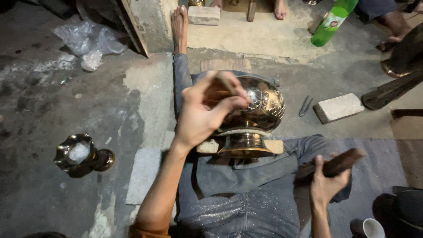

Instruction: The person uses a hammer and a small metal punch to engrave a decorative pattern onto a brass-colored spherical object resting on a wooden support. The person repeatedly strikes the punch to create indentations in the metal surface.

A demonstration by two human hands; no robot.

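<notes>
Far left on the stained concrete floor [53, 110] lies a small dark metal vase [81, 154] on its side, with a crumpled clear plastic bag [90, 42] well above it near the wall. Moving right, the person's left hand [205, 110] is raised over the lap, its fingers bunched together and pinching a thin rod-like tool [227, 83] whose tip meets the upper side of a shiny brass pot [260, 110]. The pot is tilted on its side, its flared foot [244, 147] turned toward the person, and it rests on a pale wooden block [275, 146] across the grey trousers [238, 194], between the knees. One bare foot [179, 26] stretches out beyond it beside a pale brick [203, 15]. Just right of the pot a small pair of metal tongs [305, 105] lies on the floor, near another pale brick [338, 107]. Farther right and lower, the right hand [328, 185] is closed around a dark wooden mallet [337, 164], held apart from the pot. A green plastic bottle [332, 22] lies at the top right, and a white cup [368, 228] stands at the bottom right corner.
</notes>
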